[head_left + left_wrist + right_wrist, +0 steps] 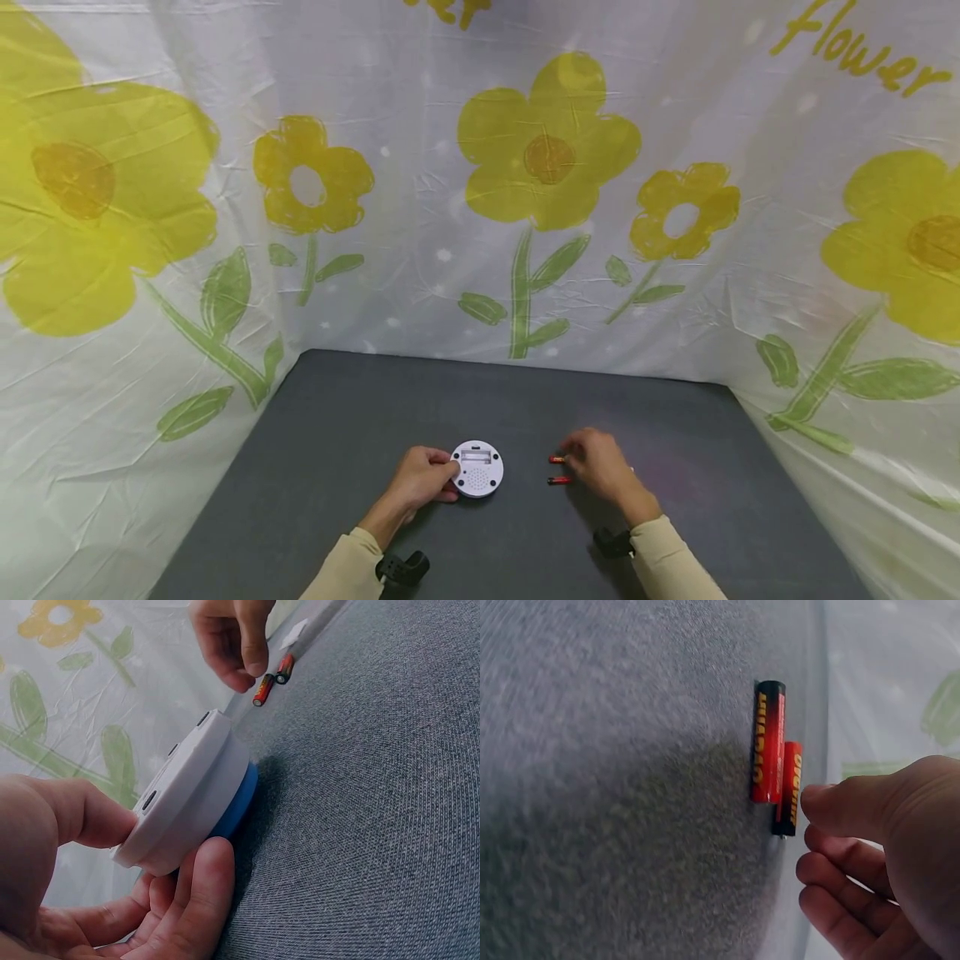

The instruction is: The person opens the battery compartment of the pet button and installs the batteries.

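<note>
A round white device (478, 485) with a blue lower part is tilted in my left hand (422, 478), which grips its left edge, thumb on the upper face. That face shows an uncovered battery compartment (476, 457), small holes and dark feet. Two red-and-black batteries lie on the table to the right: the nearer battery (768, 742) and the farther battery (791, 784). Beside the farther one is my right hand (597, 463), its fingers loosely bent. The thumb (825, 810) comes close to that battery; whether it touches cannot be told.
A small white piece (294, 634) lies beyond the batteries, mostly hidden by the right hand in the head view. The dark grey table (360, 408) is bordered by a white curtain (420, 292) with yellow flowers. Each wrist wears a black band (403, 569).
</note>
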`<action>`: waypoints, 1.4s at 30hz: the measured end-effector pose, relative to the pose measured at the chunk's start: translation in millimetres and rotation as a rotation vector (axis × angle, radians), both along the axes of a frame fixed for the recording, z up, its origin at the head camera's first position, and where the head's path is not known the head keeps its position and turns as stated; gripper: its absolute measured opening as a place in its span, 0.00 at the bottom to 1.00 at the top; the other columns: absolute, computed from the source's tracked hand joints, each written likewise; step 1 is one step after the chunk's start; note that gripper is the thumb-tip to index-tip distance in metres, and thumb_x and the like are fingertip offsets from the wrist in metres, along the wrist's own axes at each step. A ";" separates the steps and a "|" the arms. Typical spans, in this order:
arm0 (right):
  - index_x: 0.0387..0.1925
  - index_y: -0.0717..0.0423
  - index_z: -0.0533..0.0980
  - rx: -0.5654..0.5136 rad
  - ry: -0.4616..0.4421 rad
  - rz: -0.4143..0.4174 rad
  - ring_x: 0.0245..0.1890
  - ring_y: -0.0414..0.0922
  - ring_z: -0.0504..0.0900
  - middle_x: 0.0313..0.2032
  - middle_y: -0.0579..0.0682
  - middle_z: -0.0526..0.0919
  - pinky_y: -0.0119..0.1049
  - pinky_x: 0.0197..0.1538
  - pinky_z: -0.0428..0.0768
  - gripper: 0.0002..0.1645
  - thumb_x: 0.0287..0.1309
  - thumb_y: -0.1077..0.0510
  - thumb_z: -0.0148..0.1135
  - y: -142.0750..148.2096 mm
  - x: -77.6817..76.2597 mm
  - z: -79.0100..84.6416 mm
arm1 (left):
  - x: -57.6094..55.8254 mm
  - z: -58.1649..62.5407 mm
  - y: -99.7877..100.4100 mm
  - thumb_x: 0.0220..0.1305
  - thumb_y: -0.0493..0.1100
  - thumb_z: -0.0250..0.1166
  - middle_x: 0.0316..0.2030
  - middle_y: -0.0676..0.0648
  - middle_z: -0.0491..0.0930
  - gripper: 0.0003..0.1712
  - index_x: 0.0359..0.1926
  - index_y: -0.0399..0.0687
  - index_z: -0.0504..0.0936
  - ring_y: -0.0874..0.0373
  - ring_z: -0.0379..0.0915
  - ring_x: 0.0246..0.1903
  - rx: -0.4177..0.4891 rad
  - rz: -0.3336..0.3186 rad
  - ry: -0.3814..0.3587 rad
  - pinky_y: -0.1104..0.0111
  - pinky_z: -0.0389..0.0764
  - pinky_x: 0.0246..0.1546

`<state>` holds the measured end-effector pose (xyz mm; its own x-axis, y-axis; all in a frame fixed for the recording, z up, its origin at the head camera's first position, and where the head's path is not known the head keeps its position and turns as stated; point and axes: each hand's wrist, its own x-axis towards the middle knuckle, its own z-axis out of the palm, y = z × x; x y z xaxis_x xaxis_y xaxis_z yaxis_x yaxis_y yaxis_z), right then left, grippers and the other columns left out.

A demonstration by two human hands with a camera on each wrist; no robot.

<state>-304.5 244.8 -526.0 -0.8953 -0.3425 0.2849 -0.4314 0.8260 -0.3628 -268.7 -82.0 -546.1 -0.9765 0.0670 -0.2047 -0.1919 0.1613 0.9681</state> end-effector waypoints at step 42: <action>0.35 0.54 0.89 0.023 0.087 0.124 0.31 0.42 0.81 0.29 0.45 0.83 0.36 0.35 0.80 0.08 0.59 0.70 0.76 -52.9 -9.0 28.5 | -0.2 0.0 -0.1 0.68 0.34 0.65 0.40 0.39 0.88 0.20 0.57 0.23 0.82 0.58 0.86 0.29 0.001 -0.002 0.006 0.64 0.93 0.31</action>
<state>-313.5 191.8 -497.5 -0.8179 -0.4565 0.3501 -0.5598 0.7719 -0.3013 -268.9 -82.1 -546.1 -0.9775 0.0691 -0.1993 -0.1862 0.1609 0.9692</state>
